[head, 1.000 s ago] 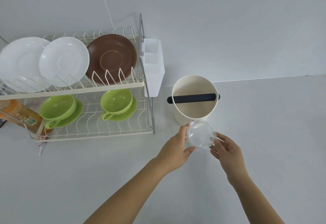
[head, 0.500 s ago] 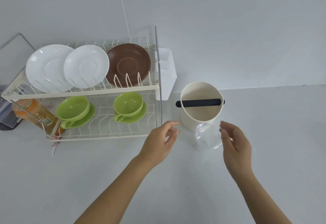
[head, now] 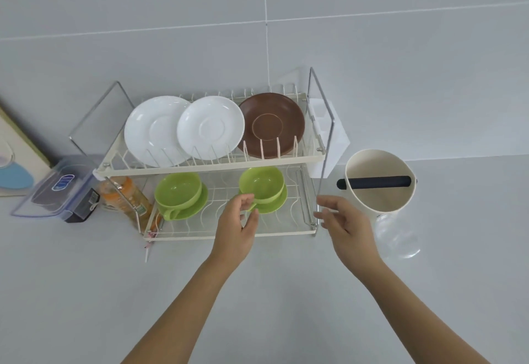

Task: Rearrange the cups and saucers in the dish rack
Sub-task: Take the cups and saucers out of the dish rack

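Note:
A two-tier cream wire dish rack (head: 217,170) stands against the wall. Two white saucers (head: 156,130) (head: 210,127) and a brown saucer (head: 272,124) lean upright in its upper tier. Below, a left green cup (head: 177,190) sits on a green saucer (head: 197,207). A right green cup (head: 262,184) sits on another green saucer (head: 279,204). My left hand (head: 236,227) reaches into the lower tier, its loosely curled fingers just before the right cup's handle, holding nothing. My right hand (head: 347,227) hovers with relaxed fingers at the rack's right front corner.
A cream bin with a black bar (head: 379,183) stands right of the rack, a clear plastic cup (head: 396,237) in front of it. A white cutlery holder (head: 329,137) hangs on the rack's right side. At the left lie a clear lidded box (head: 57,189) and an orange bottle (head: 126,199).
Both hands let go of the clear cup, which now stands on the counter. They moved left toward the rack; the left hand reached the right green cup. The view shifted left.

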